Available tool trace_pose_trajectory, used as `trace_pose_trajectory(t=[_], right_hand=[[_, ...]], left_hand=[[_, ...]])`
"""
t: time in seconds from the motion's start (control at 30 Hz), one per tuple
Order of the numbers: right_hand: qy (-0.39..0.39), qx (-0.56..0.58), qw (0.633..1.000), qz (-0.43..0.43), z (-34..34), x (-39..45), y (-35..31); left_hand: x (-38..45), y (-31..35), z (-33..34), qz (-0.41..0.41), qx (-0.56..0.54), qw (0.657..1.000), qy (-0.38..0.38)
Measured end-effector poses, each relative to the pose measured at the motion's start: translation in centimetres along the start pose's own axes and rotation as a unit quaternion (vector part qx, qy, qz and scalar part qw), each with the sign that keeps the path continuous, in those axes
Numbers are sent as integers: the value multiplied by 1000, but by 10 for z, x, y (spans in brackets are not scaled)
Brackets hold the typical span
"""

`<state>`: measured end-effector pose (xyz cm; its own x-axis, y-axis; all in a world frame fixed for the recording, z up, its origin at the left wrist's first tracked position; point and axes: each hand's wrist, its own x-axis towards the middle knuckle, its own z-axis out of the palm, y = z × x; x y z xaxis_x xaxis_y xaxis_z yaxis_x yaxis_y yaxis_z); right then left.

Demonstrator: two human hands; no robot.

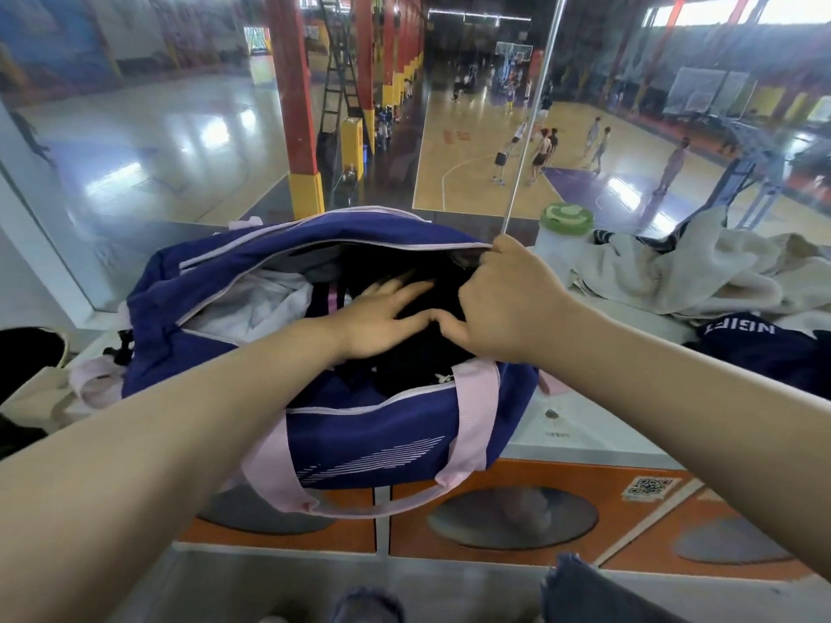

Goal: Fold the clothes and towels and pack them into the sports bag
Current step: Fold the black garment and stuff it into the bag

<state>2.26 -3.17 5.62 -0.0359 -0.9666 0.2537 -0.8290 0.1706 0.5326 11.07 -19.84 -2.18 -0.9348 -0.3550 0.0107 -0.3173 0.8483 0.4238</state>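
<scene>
- Beyond a glass pane I see a basketball court (494,141) with players on it, and red and yellow pillars (297,105) running down the hall.
- On the near side, a white ledge (584,420) carries everything I am working with.
- At the middle of that ledge sits the sports bag (314,397) — navy with pink straps, its top zip open wide.
- Inside the bag, white cloth (265,303) lies at the left end and a black garment (404,353) fills the middle and right.
- My left hand (377,317) lies flat on the black garment, fingers straight and spread, pressing it down.
- My right hand (503,299) is curled, pinching the black garment near the bag's far rim; its thumb touches my left thumb.
- To the right of the bag, a crumpled cream towel (674,272) lies in a heap — not yet packed.
- Just in front of the towel lies a navy garment (755,353) with white lettering.
- Behind the towel stands a bottle with a green lid (566,218).
- At the far left, a cream tote bag (40,393) sits beside the sports bag.
</scene>
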Motion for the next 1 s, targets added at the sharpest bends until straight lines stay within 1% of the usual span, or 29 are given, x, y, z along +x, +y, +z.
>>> trace_pose_trajectory(t=[0.03,0.07,0.13,0.17,0.23,0.3,0.37,0.4,0.5,0.57,0.6,0.67,0.7,0.73,0.77,0.8,0.83,0.87,0.9,0.93,1.0], right_hand=[[28,13,1000,1,2,-5,4],[38,34,999,1,6,-8,10],[26,130,991,2,13,-8,19],[37,203,978,3,17,-7,22],[101,313,944,13,20,-3,24],[137,359,923,21,23,-1,22],[147,361,921,31,29,0,19],[134,346,927,47,30,2,19],[53,260,960,91,29,5,18],[24,195,973,119,25,6,19],[30,186,973,135,23,8,21],[65,169,969,167,24,11,21],[74,146,971,177,26,13,19],[90,135,970,180,27,15,18],[117,148,965,183,26,17,19],[127,191,952,201,26,21,21],[122,247,934,228,26,25,25],[98,304,912,258,25,29,31],[64,339,896,280,26,34,36],[35,352,889,290,27,37,42],[3,376,884,277,28,42,46]], left_hand=[[3,1,-1,-8,-13,1000,-1],[5,4,-2,-16,-26,1000,2],[10,10,-6,-34,-54,998,9],[12,14,-7,-42,-58,997,8],[17,22,-7,-46,-45,998,0],[21,30,-2,-24,-21,999,-18],[22,37,4,16,20,999,-34],[22,40,7,29,39,998,-32],[16,48,11,37,85,995,-38],[17,43,12,69,105,992,-32],[17,40,11,86,93,992,-29],[15,33,9,105,-2,994,-7],[15,29,7,103,-60,992,29],[16,26,5,86,-90,989,85],[17,22,3,59,-89,983,147],[18,18,1,20,-60,980,190],[20,16,0,-22,-22,979,199],[22,15,0,-57,6,982,182],[26,17,1,-74,14,985,157],[29,20,2,-77,8,988,134],[39,29,4,-69,-3,992,108]])
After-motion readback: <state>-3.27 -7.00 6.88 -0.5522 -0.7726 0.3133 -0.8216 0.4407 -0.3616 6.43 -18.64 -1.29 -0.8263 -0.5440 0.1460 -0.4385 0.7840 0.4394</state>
